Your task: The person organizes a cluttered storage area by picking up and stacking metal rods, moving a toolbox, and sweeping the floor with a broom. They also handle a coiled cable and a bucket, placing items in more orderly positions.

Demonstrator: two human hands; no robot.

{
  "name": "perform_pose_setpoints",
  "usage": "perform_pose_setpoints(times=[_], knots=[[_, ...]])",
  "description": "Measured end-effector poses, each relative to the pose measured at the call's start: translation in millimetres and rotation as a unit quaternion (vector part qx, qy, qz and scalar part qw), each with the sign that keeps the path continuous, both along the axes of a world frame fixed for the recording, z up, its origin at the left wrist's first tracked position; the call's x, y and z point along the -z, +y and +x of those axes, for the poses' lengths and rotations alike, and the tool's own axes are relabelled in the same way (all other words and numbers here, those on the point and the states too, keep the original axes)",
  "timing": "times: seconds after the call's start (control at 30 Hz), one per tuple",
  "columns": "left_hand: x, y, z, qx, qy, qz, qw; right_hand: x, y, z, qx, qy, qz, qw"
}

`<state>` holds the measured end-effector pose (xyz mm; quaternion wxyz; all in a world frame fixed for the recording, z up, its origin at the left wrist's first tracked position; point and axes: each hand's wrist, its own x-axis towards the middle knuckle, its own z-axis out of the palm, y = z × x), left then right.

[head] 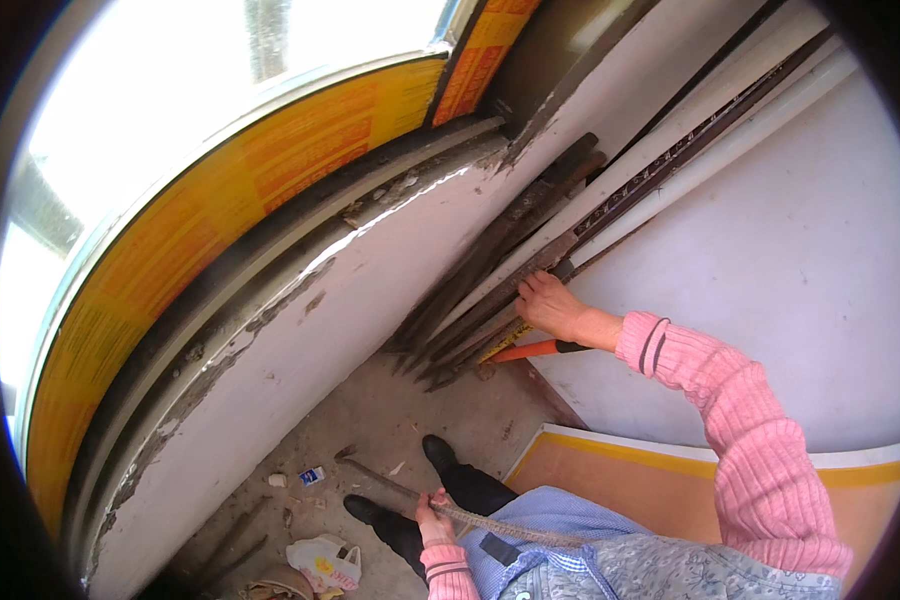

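Note:
My left hand point(436, 517) grips a ribbed steel bar point(521, 531) low in front of my body. The bar's hooked far end point(346, 453) points toward the wall, and its near end lies against my apron. Out to the right, my right hand point(555, 306) has its fingers curled on a rough brown bar point(544, 259) in a bundle leaning in the corner. Just below that hand are an orange handle point(525, 351) with a black end and a yellow, worn rod point(506, 342). Dark, rusty bars point(487, 240) stand behind the brown one.
Long white poles point(727, 157) and a dark ornamented strip point(667, 154) lean against the white wall. A window ledge point(270, 247) curves along the left. A plastic bag point(322, 561), a small blue-and-white box point(312, 475) and debris lie on the concrete floor. A yellow-edged board point(615, 469) stands at right.

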<state>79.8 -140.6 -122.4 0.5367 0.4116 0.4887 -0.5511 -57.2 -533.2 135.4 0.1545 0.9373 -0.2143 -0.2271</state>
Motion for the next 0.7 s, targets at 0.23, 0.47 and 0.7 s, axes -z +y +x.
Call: perform_pose_setpoints(times=[0.23,0.47,0.7], knots=[[-3,-4,0,0.001,0.015,0.008,1.0,4,-1,-1,-0.038,0.007,-0.016,0.999],[-9,-21,-13,0.046,-0.008,0.013,0.999,-22,24,-6,0.047,-0.129,0.075,0.988],[6,-37,-36,0.095,0.034,-0.019,0.995,-94,234,-130,0.291,-0.136,0.643,0.696]])
